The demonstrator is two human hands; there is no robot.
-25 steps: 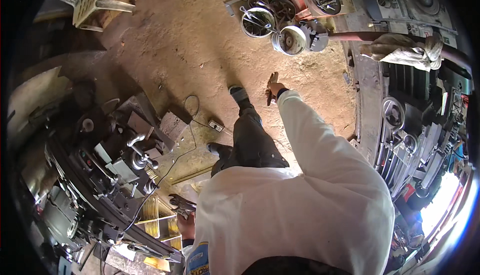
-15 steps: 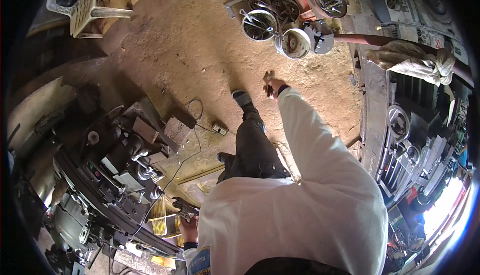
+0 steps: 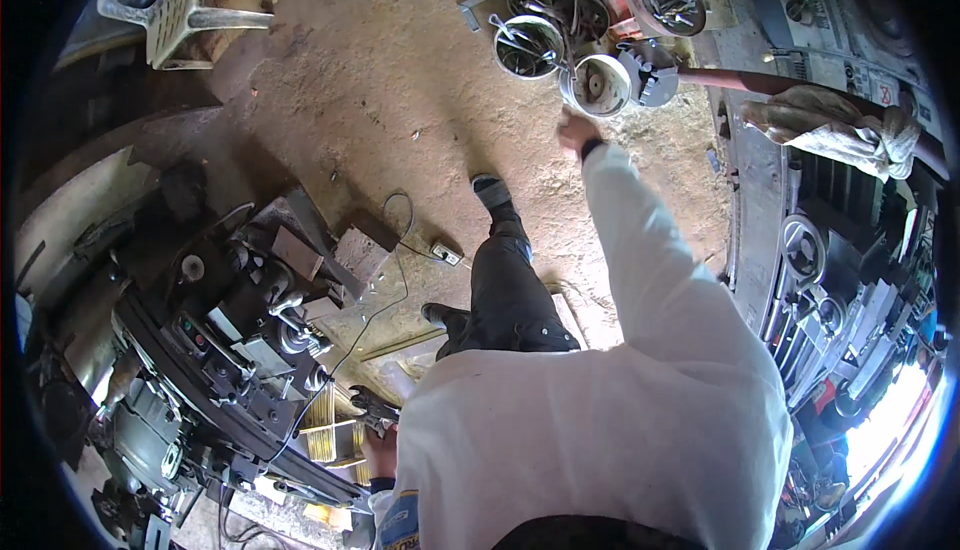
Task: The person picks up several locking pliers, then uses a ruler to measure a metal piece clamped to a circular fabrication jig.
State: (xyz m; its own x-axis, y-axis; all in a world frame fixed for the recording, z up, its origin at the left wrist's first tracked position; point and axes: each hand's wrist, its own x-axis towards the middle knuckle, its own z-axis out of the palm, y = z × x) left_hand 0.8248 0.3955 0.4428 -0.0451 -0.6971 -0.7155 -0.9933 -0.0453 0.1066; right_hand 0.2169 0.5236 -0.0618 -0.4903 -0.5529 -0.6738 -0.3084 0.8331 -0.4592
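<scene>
My right hand [image 3: 577, 134], at the end of an outstretched white sleeve, is beside the near rim of a whitish bucket [image 3: 600, 87] that has a round piece inside. Its fingers look curled and are slightly blurred; what they hold is hidden. Low on the left, my left hand [image 3: 380, 452] is closed on a dark metal tool [image 3: 374, 406] with a jaw-like end, held close to my side. Left of the whitish bucket stands another bucket [image 3: 528, 48] with metal tools in it. A grey jawed chuck [image 3: 655, 75] sits on its right.
A lathe-like machine [image 3: 235, 350] fills the left side. A black cable [image 3: 402, 280] runs over the dirty floor to a socket box [image 3: 446, 254]. Machinery with a handwheel [image 3: 802, 248] and a rag-wrapped bar [image 3: 835, 125] stand right. A plastic chair [image 3: 175, 10] is far left.
My right hand has moved forward and right, up to the whitish bucket. The brownish metal piece seen in it earlier no longer shows. My left hand keeps its hold on the tool.
</scene>
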